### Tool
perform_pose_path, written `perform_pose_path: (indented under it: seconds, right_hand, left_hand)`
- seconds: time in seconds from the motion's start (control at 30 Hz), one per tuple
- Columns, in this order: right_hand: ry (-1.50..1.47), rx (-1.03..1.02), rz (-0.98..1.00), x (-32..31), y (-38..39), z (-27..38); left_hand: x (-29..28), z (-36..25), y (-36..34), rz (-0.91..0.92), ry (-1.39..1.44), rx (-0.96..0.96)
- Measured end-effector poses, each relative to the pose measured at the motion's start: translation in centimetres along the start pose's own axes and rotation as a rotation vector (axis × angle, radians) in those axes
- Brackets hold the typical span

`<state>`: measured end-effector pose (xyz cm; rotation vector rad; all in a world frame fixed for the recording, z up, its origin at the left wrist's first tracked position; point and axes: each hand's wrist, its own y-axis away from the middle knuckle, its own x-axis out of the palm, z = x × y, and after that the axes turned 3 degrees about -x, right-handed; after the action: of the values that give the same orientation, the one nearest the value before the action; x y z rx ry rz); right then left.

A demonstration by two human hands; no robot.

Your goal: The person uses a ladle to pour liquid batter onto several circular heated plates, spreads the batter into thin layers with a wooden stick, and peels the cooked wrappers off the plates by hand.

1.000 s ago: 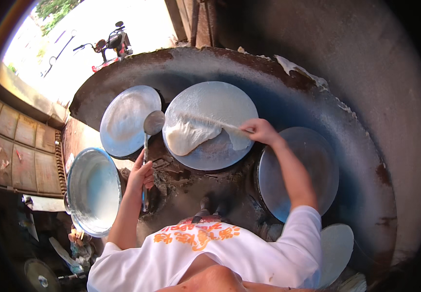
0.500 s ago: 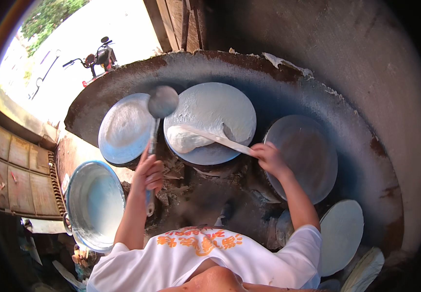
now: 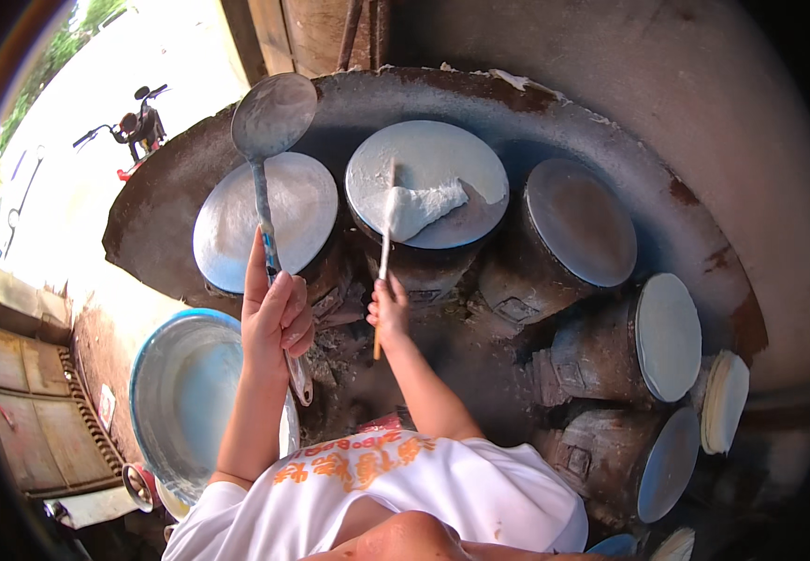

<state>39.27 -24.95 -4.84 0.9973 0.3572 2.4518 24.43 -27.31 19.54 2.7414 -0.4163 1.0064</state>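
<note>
My left hand (image 3: 279, 313) is closed round the handle of a long metal ladle (image 3: 274, 114), its round bowl raised past the left griddle (image 3: 265, 234). In my right hand (image 3: 389, 313) is a thin flat spatula (image 3: 387, 229) with a wooden handle end. Its blade touches a folded lump of white batter (image 3: 424, 208) on the middle griddle (image 3: 466, 229). A pale layer covers the far part of that round plate, while a greyish patch shows beside the lump. The left griddle carries a thin whitish film.
A blue-rimmed basin (image 3: 148, 374) with whitish insides stands by my left forearm. Rightward are a dark griddle (image 3: 581, 224), one with a pale sheet (image 3: 669, 337), another griddle (image 3: 669, 463) and stacked pale rounds (image 3: 725, 402). A curved wall (image 3: 648, 150) encloses the stoves. A motorbike (image 3: 143, 126) stands outside.
My right hand has swung left and nearer with the spatula, now upright in view; the batter lump lies further right on the plate. The ladle has risen. The view has shifted, showing more griddles rightward.
</note>
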Motion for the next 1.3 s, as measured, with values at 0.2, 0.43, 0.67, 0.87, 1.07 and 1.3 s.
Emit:
perform_pose_path:
  seconds: [0.2, 0.43, 0.67, 0.87, 1.07, 1.3]
  right_hand:
    - [0.104, -0.116, -0.294, 0.2, -1.5, 6.2]
    - [0.47, -0.193, -0.057, -3.0, 0.3, 3.9]
    - [0.527, -0.088, -0.231, -11.4, 0.4, 13.5]
    - [0.888, -0.277, -0.017, -12.1, -3.9, 17.4]
    - [0.94, -0.231, -0.012, -16.1, -1.4, 21.2]
    - [1.288, -0.6, -0.337, -17.5, -3.3, 22.7]
  left_hand:
    - [-1.0, -0.7, 0.5, -0.011, -0.024, 0.026]
    - [-2.3, -0.3, 0.5, -0.04, -0.136, 0.025]
    - [0.5, 3.2, -3.2, 0.013, -0.131, -0.085]
    - [5.5, 7.6, -7.4, -0.01, -0.209, -0.155]
    - [9.3, 10.3, -12.1, 0.02, -0.364, -0.361]
    - [9.7, 10.1, -18.6, 0.168, 0.839, -0.927]
